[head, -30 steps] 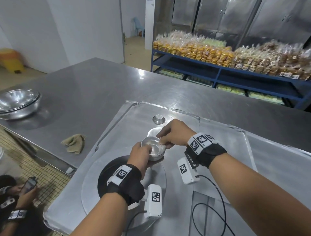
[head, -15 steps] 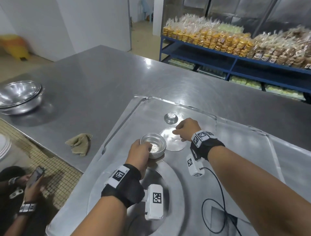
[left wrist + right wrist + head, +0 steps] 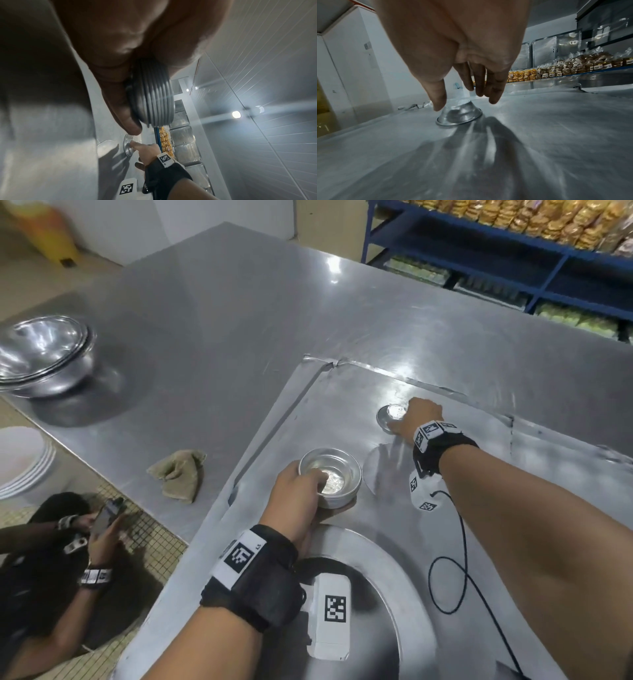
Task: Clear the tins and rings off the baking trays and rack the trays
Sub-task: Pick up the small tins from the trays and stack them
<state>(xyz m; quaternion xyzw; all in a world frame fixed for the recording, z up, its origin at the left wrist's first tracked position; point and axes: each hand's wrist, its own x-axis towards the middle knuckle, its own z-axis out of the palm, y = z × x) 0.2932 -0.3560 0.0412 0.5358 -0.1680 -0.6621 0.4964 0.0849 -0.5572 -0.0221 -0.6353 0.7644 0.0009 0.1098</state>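
Observation:
My left hand [image 3: 297,491] grips a nested stack of small round tins [image 3: 330,478], thumb inside the top one; the left wrist view shows the stacked rims [image 3: 152,94] in my curled fingers [image 3: 120,102]. My right hand [image 3: 416,414] reaches over a single small tin [image 3: 390,415] lying upside down near the far edge of the baking tray [image 3: 335,395]. In the right wrist view my straight fingers [image 3: 493,94] hang just above that tin [image 3: 459,115], thumb tip at its left side. A flat round disc [image 3: 380,467] lies between the two hands.
A large round pan [image 3: 404,583] lies on the tray's near part under my left wrist. Stacked steel bowls [image 3: 44,354] and a crumpled cloth [image 3: 180,474] sit on the steel table at left. A person [image 3: 51,559] crouches on the floor. Blue shelves [image 3: 479,251] hold packed biscuits.
My right hand left the stack and moved forward and right to the lone upside-down tin. The flat disc it covered now shows. My left hand kept its grip on the stack.

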